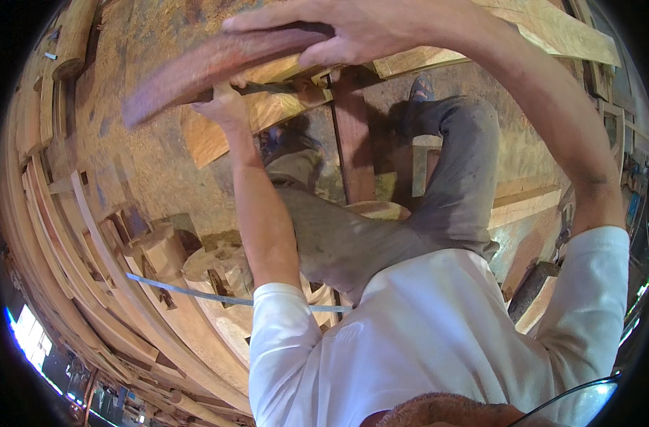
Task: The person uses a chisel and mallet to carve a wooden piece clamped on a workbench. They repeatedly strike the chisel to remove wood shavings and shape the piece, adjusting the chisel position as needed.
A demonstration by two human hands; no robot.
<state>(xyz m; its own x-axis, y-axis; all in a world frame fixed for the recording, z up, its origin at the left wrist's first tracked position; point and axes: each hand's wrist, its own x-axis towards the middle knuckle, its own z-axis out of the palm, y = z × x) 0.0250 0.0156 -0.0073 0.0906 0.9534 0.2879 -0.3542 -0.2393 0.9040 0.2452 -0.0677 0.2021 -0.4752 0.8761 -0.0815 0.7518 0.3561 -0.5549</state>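
Note:
My right hand point(346, 32) grips one end of a long, slightly curved piece of reddish wood point(196, 67), which looks like a club and is smeared by motion at its far end. Just below it, my left hand point(226, 107) is closed round a dark, narrow tool point(267, 88) that resembles a chisel; its tip points right, over a pale plank point(207, 139). The reddish wood passes above my left hand and partly covers the plank. Whether the wood touches the tool cannot be made out.
The plank's wide right end point(573, 35) reaches to the upper right. A dark beam point(353, 135) lies between my legs. Mortised timbers point(171, 256) and long boards point(97, 285) crowd the left, crossed by a thin metal strip point(182, 286). A log point(68, 64) lies upper left.

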